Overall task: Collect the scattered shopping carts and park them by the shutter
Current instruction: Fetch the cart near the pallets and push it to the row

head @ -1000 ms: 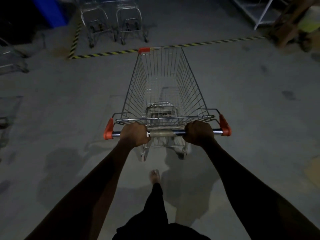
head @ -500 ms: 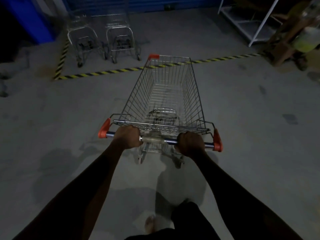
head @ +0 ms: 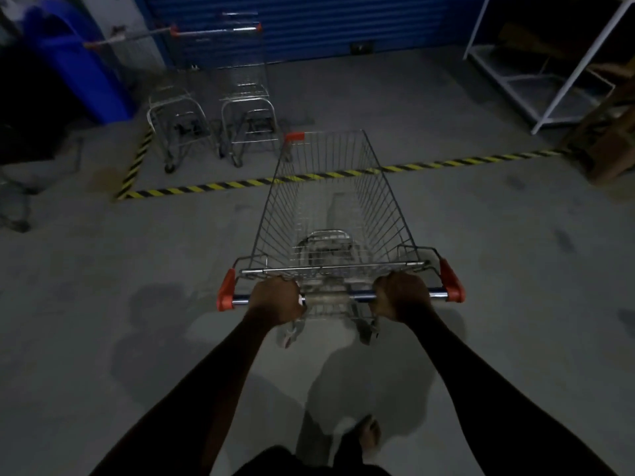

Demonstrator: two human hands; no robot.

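View from a head-worn camera, looking down in dim light at a person pushing a wire shopping cart (head: 328,267) across a grey concrete floor (head: 103,286). The hands are set apart on the handle bar (head: 359,296): the left hand (head: 276,298) has its fingers wrapped round the bar near its left end, and the right hand (head: 402,297) grips it near the right end. Orange end caps (head: 225,293) close off the bar. The cart is dead ahead at 12 o'clock. Over the last second its front rim has gone from just short of the yellow-and-black floor stripe (head: 206,187) to across it, and the blue shutter (head: 309,25), barely seen before, now fills the top of the view at 12 o'clock. Two parked carts (head: 247,115) stand side by side at 11 o'clock, inside the stripe and close to the shutter, and they look nearer than before. This cart seems bound for the space just to their right, so parking it looks only a short push away. A blue bin (head: 75,60) is at 10 o'clock and a white shelf frame (head: 549,73) at 2 o'clock. A worn wrap sits at the middle of the handle, but no brand, label or writing can be read anywhere.
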